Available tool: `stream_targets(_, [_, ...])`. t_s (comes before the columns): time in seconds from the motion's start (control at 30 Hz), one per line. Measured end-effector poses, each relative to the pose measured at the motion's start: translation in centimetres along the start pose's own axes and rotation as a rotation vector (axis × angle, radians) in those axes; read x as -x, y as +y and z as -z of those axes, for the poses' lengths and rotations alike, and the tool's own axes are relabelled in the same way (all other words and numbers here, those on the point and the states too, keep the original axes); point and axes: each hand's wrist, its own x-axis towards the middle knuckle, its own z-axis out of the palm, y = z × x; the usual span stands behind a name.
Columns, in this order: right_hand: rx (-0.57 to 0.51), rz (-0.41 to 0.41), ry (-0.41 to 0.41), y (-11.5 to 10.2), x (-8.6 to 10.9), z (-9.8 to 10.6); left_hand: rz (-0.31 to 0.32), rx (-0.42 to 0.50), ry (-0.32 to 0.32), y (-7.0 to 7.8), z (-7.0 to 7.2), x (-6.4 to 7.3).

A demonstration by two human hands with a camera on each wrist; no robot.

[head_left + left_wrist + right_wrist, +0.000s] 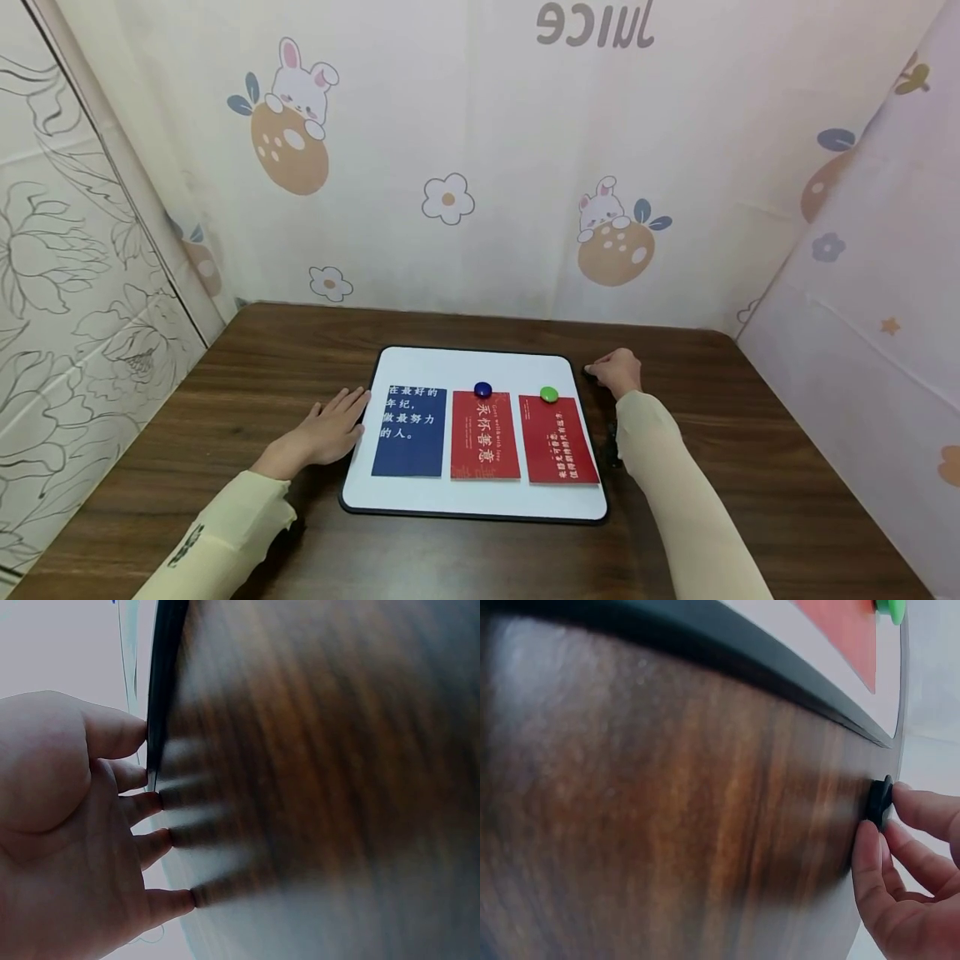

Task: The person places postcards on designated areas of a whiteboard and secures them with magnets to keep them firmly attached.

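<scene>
A whiteboard (pixel 480 497) with a black frame lies flat on the table. On it lie a blue card (pixel 408 450) and two red cards, one in the middle (pixel 486 437) and one at the right (pixel 561 442). A dark blue round magnet (pixel 483 389) sits on the middle card's top edge, a green one (pixel 549 394) on the right card's. My left hand (pixel 330 431) rests with straight, spread fingers at the board's left edge, the thumb touching the frame (pixel 161 682). Beyond the board's right edge, my right hand (pixel 619 372) pinches a black round magnet (pixel 880 801) at the tabletop.
The dark wooden table (pixel 750 467) extends around the board. A pale curtain (pixel 480 250) printed with rabbits and fruit hangs behind it. Another patterned panel (pixel 67 267) stands on the left, and a printed cloth (pixel 885 317) on the right.
</scene>
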Motion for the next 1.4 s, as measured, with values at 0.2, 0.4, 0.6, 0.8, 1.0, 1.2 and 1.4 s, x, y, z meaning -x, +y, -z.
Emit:
stream_targets(0.2, [-0.013, 0.009, 0.014, 0.11, -0.15, -0.06, 0.005, -0.001, 0.002, 0.16, 0.15, 0.04])
stream_targets(0.4, [-0.031, -0.005, 0.019, 0.39, -0.35, -0.31, 0.001, 0.001, 0.003, 0.11, 0.02, 0.04])
stream_targets(0.6, [-0.1, -0.041, 0.011, 0.6, -0.21, -0.11, 0.006, 0.016, -0.003, 0.11, -0.04, 0.01])
stream_targets(0.8, [-0.202, -0.043, -0.012, 0.78, 0.01, 0.1, 0.008, 0.005, -0.007, 0.06, -0.07, -0.02])
stream_targets(1.0, [-0.294, -0.085, -0.045, 0.77, -0.08, 0.02, 0.014, 0.003, -0.009, 0.22, 0.02, 0.17])
stream_targets(1.2, [-0.353, -0.104, -0.058, 0.66, -0.08, -0.08, 0.006, 0.004, -0.004, 0.12, -0.14, 0.16])
stream_targets(1.4, [-0.367, -0.095, -0.091, 0.23, 0.0, -0.1, -0.003, 0.01, 0.004, 0.13, -0.04, 0.29])
